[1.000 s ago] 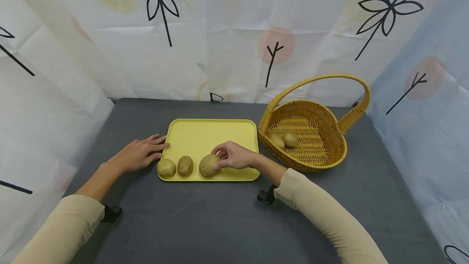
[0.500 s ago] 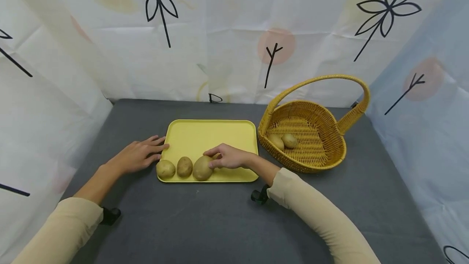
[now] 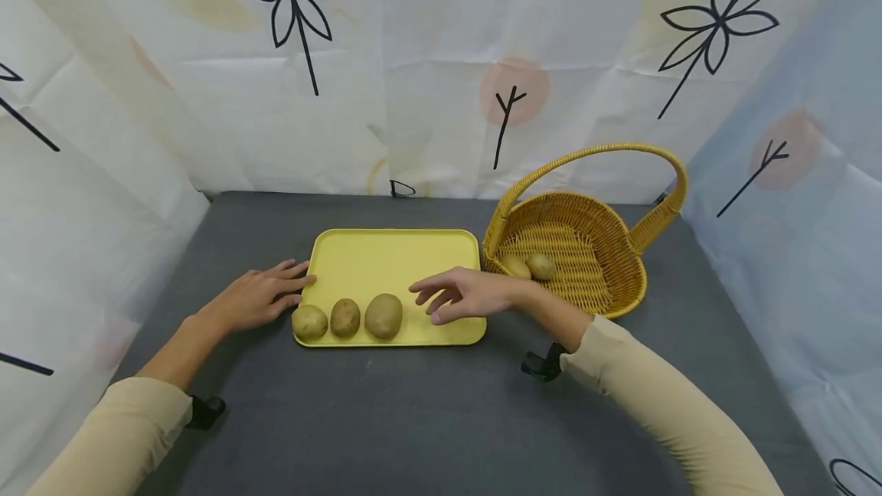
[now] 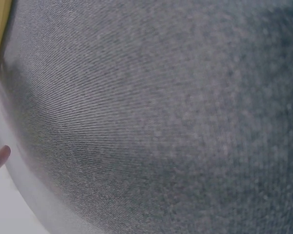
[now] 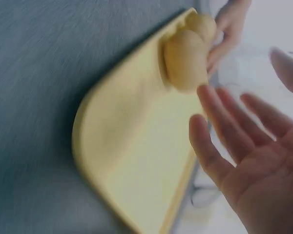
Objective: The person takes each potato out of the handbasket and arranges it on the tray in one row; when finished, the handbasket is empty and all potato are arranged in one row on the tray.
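Along the near edge of a yellow tray [image 3: 393,251] lie three potatoes in a row: a round one [image 3: 309,322] at the left corner, a browner one [image 3: 345,318] beside it, and the largest one [image 3: 383,317] to the right. My right hand [image 3: 475,294] hovers over the tray's right side, fingers spread and holding nothing; the right wrist view shows its bare palm [image 5: 268,170]. At the tray's left edge my left hand [image 3: 258,297] rests with its fingertips touching the rim. Only a fingertip [image 4: 0,158] of it shows in the left wrist view.
A wicker basket [image 3: 599,251] with a tall arched handle stands right of the tray. Two potatoes [image 3: 541,266] lie inside at its left. The grey table [image 3: 413,419] is backed by patterned white cloth [image 3: 427,98].
My right hand shifted the largest potato left toward the other two, then let go and drew back to the right. My left hand has stayed at the tray's edge.
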`<state>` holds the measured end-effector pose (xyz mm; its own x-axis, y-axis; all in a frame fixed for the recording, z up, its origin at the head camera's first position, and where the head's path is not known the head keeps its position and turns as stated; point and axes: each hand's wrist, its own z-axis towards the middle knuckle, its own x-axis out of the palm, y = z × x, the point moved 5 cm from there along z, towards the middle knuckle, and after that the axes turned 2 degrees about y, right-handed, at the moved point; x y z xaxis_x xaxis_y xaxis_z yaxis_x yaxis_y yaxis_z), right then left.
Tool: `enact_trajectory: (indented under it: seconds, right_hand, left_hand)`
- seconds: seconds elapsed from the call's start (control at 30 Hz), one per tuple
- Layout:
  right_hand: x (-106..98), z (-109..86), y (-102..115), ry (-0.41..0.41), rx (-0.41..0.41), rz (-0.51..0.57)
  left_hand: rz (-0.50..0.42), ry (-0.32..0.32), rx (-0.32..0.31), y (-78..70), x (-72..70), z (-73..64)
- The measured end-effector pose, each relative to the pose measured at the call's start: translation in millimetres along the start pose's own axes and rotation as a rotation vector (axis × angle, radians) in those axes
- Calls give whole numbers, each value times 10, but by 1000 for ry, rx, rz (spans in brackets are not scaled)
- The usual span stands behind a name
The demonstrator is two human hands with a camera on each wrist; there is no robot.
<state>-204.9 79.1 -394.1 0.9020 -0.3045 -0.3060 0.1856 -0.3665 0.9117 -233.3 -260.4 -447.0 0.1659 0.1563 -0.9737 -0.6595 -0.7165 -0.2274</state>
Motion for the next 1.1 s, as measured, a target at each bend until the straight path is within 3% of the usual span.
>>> enact_trajectory:
  seconds: [0.1, 0.2, 0.47, 0.7, 1.1]
  right_hand:
    - [-87, -290, 42, 49, -41, -7]
    - [-248, -591, 43, 56, -32, -9]
    - [-773, -1137, -111, -59, 72, 40]
    - [-1073, -1314, -409, -211, 179, 58]
    - [-1274, -1347, -734, -241, 293, 30]
  left_hand:
    - [0, -4, 0, -5, 3, -8]
    - [4, -5, 3, -8, 0, 0]
    - [10, 2, 11, -3, 15, 5]
    - [11, 2, 15, 5, 25, 5]
    - [-1, -2, 8, -13, 13, -2]
